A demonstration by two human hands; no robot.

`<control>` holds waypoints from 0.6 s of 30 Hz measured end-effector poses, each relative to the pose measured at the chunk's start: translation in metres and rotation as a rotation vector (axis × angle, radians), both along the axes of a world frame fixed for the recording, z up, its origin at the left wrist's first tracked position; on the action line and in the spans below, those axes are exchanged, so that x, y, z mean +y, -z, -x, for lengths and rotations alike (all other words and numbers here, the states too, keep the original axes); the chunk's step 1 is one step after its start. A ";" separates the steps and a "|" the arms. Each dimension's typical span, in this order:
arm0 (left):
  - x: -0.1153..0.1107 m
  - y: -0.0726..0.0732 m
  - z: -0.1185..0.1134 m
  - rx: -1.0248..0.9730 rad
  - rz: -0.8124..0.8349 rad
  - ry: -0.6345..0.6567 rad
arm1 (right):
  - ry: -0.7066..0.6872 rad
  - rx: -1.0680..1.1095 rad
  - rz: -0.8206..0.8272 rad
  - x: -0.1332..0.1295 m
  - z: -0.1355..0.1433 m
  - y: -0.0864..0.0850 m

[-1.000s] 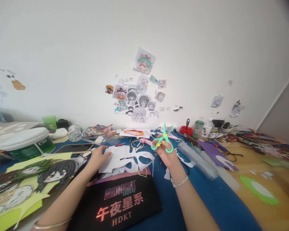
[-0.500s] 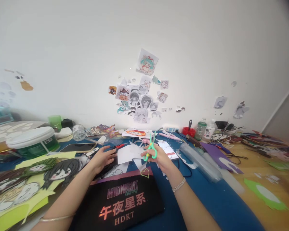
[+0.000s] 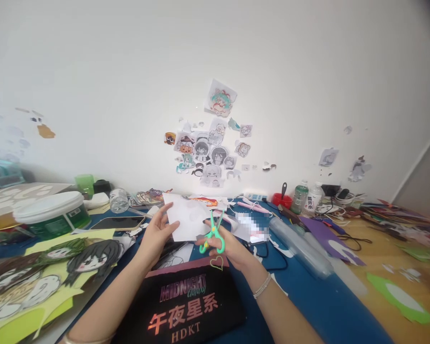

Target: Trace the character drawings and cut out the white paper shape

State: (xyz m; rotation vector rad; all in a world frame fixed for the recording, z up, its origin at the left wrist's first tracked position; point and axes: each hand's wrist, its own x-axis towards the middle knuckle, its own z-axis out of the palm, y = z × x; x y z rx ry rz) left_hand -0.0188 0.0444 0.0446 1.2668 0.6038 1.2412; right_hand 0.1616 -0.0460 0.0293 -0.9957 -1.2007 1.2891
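Note:
A white sheet of paper [image 3: 186, 220] is held up at its left edge by my left hand [image 3: 161, 229], with the thumb in front of it. My right hand [image 3: 226, 243] has green scissors [image 3: 214, 234] in it, the fingers at the handles. The blades point up and stand apart, just right of the sheet. Below both hands lies a black board with pink lettering [image 3: 186, 306]. A line drawing on paper [image 3: 174, 258] shows partly between the board and the sheet.
On the left are a white-lidded tub [image 3: 52, 210], a phone [image 3: 118, 222] and cut-out drawings on yellow paper [image 3: 89, 260]. On the right lie a clear plastic roll [image 3: 301, 246], purple paper [image 3: 329, 239], a red bowl [image 3: 281, 199] and bottles [image 3: 301, 195].
My left hand has closed on the white sheet, which is now raised and turned more upright. The scissors and my right hand have moved left and slightly down.

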 end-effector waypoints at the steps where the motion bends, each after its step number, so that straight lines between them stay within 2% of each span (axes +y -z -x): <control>1: -0.005 -0.004 -0.001 -0.008 -0.043 -0.027 | 0.024 0.036 -0.030 0.000 0.003 0.001; 3: -0.013 -0.008 -0.003 0.064 -0.129 -0.066 | 0.056 0.122 -0.102 -0.001 0.007 0.001; 7: -0.020 -0.004 -0.002 0.507 -0.302 -0.013 | 0.057 0.299 -0.277 -0.001 0.009 -0.002; 11: -0.021 0.011 -0.001 0.815 -0.698 0.052 | 0.109 0.392 -0.297 0.004 0.002 -0.005; 13: -0.022 0.017 -0.002 0.902 -0.863 0.054 | 0.159 0.421 -0.294 0.008 -0.003 -0.004; 15: -0.024 0.021 -0.003 0.949 -0.954 0.079 | 0.210 0.439 -0.294 0.011 -0.006 -0.001; 18: -0.026 0.023 -0.003 0.954 -1.027 0.207 | 0.270 0.426 -0.273 0.013 -0.010 0.002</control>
